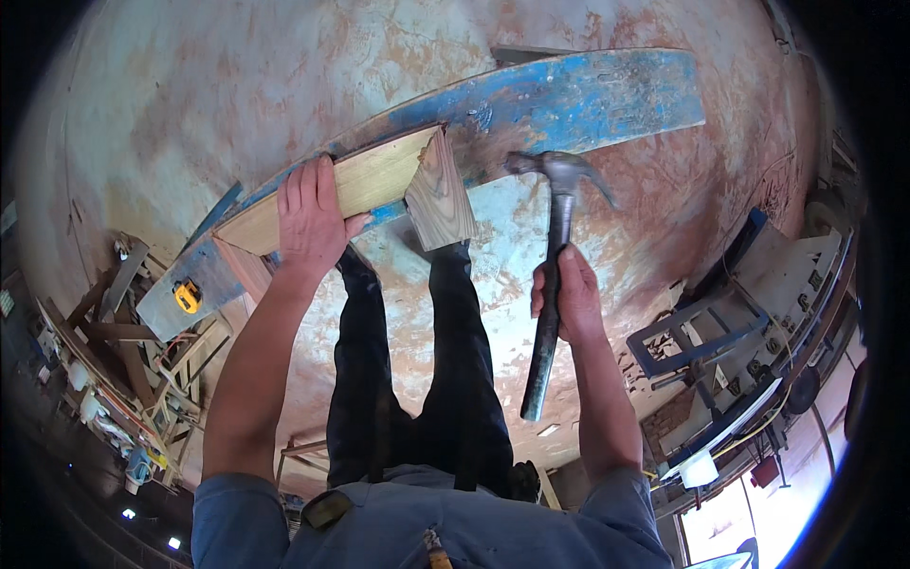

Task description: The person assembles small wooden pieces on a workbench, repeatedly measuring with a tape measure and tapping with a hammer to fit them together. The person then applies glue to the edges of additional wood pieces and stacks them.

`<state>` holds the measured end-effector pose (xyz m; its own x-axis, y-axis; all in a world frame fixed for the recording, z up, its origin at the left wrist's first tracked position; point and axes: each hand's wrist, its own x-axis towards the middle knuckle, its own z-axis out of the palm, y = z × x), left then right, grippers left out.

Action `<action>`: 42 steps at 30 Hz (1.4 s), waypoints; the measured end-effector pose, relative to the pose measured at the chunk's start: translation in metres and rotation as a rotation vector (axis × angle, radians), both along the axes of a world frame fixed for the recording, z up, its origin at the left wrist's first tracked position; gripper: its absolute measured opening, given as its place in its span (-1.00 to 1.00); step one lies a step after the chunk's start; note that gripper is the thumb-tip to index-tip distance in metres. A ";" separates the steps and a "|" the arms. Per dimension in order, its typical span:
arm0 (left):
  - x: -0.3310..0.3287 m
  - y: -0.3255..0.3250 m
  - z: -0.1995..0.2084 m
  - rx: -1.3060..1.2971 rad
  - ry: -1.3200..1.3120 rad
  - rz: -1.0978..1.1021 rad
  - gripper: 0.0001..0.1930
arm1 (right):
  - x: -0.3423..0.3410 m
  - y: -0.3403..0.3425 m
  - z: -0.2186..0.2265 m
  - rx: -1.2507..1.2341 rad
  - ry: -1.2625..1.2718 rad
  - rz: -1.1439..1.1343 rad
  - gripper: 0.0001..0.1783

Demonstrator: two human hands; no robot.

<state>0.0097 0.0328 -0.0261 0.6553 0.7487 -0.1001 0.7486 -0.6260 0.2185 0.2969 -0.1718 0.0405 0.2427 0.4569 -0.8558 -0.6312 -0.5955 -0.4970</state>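
My left hand (311, 216) is closed over the edge of a pale wooden board (384, 173), fingers on top and thumb along the near side. A second, grained wood piece (442, 194) meets the board's right end at an angle, and a reddish piece (245, 268) meets its left end. They rest on a long plank with worn blue paint (607, 90). To the right, my right hand (572, 296) grips a claw hammer (559, 223) by its dark handle. The hammer's head hangs slightly blurred, right of the grained piece and apart from it.
A yellow tape measure (187, 296) lies on the plank's left end. Scrap wood (194, 356) is piled at the left. At the right stand a dark blue frame (697, 332) and a bench with tools. My legs (455, 332) are below the plank, over a stained floor.
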 end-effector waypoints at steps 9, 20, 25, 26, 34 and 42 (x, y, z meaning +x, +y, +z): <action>0.000 0.001 -0.002 -0.020 0.004 0.016 0.08 | -0.003 0.005 -0.016 -0.172 0.156 0.158 -0.55; -0.002 0.001 -0.003 -0.018 0.019 0.015 0.10 | 0.002 0.015 -0.013 -0.178 0.136 0.236 -0.43; -0.002 0.001 -0.002 -0.025 0.028 0.020 0.10 | 0.007 0.016 -0.013 -0.202 0.118 0.208 -0.45; -0.002 0.002 -0.003 -0.018 0.023 0.016 0.09 | 0.006 0.016 -0.013 -0.191 0.126 0.196 -0.45; -0.004 0.001 -0.005 -0.013 0.027 0.014 0.09 | 0.006 0.020 -0.011 -0.234 0.100 0.221 -0.45; -0.004 0.002 -0.006 -0.014 0.028 0.014 0.09 | 0.002 0.017 -0.012 -0.218 0.114 0.248 -0.45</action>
<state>0.0053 0.0346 -0.0316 0.6417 0.7560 -0.1289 0.7630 -0.6126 0.2062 0.2989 -0.1547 0.0287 0.0440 0.2933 -0.9550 -0.4979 -0.8223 -0.2755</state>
